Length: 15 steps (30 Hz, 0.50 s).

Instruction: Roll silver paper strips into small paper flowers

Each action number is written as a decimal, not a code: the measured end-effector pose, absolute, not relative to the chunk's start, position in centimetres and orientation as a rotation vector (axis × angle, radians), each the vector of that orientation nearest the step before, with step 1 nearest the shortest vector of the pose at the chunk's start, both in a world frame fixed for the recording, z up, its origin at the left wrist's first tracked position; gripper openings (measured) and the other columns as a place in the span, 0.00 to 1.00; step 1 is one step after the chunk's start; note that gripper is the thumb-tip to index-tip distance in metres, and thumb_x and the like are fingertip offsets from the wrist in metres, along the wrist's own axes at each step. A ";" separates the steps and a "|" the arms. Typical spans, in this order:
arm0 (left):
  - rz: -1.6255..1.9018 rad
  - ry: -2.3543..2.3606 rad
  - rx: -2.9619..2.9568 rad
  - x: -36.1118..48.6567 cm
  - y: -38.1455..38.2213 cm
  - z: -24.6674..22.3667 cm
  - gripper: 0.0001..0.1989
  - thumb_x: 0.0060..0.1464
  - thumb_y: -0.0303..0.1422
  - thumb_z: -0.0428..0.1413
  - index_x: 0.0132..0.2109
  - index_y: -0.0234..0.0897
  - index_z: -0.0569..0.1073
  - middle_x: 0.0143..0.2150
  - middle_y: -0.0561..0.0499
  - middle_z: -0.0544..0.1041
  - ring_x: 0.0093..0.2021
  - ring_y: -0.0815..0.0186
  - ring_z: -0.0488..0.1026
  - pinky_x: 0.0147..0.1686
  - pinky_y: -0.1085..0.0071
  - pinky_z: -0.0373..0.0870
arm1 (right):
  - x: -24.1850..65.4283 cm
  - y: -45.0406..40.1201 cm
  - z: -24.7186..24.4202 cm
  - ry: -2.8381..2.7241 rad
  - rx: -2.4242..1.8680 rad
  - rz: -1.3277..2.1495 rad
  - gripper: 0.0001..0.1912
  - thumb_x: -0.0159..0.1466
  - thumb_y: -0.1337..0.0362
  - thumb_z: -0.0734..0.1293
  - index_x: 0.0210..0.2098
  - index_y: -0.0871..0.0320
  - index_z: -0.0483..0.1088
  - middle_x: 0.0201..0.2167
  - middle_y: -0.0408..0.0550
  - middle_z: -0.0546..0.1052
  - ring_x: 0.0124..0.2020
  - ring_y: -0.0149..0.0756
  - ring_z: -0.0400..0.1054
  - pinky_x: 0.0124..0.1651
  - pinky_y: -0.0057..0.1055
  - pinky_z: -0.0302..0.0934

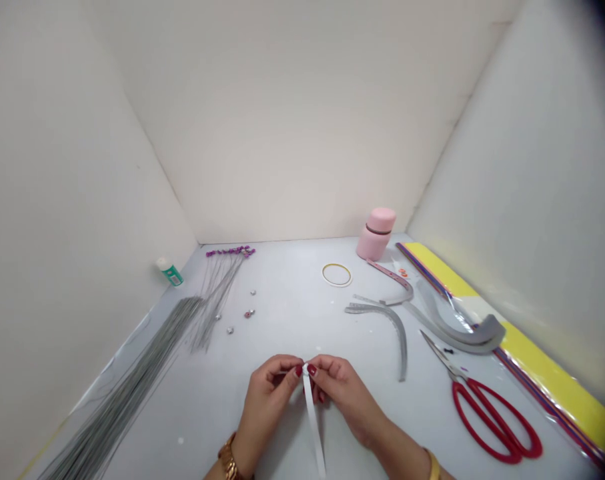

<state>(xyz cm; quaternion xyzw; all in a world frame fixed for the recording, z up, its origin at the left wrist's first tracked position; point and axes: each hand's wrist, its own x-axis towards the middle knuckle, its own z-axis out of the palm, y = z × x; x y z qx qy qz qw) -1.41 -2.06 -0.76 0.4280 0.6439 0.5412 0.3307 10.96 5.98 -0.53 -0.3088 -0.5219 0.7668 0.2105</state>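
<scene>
A narrow white strip (313, 423) hangs down from a small white loop or knot at its top end, close to the front of the table. From the left, my left hand (277, 390) pinches that top end between thumb and fingers. My right hand (338, 387) pinches the same end from the right, so the two thumb tips are nearly touching. Some fingertips of both hands are hidden behind the strip and the thumbs.
Grey wires (127, 393) lie left, near purple-tipped stems (229, 252), small silvery pieces (230, 331) and a glue stick (170, 272). Behind are a tape ring (323, 275) and pink bottle (375, 237). Right: grey strips (401, 340), red-handled scissors (487, 417), yellow sheets (542, 373).
</scene>
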 end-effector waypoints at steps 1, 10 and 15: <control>1.407 1.660 1.089 -1.5 -2.0 -0.8 0.10 0.53 0.33 0.52 0.34 0.34 0.76 0.31 0.46 0.78 0.34 0.62 0.74 0.35 0.69 0.70 | 11.0 6.0 -0.5 -1.461 -0.854 2.132 0.18 0.54 0.52 0.66 0.25 0.64 0.71 0.14 0.39 0.67 0.16 0.24 0.56 0.22 0.23 0.46; 1.374 1.466 1.060 -1.5 -1.9 0.5 0.10 0.51 0.33 0.53 0.38 0.36 0.77 0.31 0.48 0.77 0.31 0.64 0.73 0.36 0.70 0.69 | 11.2 6.1 -0.1 -1.471 -0.808 2.186 0.19 0.53 0.51 0.67 0.22 0.63 0.70 0.16 0.41 0.69 0.18 0.26 0.56 0.24 0.23 0.48; 1.419 1.491 1.024 -1.4 -2.0 0.1 0.08 0.49 0.33 0.55 0.35 0.35 0.77 0.32 0.47 0.76 0.30 0.64 0.72 0.34 0.70 0.69 | 11.0 5.9 -0.7 -1.409 -0.854 2.214 0.21 0.52 0.48 0.66 0.23 0.63 0.69 0.16 0.43 0.71 0.17 0.26 0.60 0.24 0.23 0.50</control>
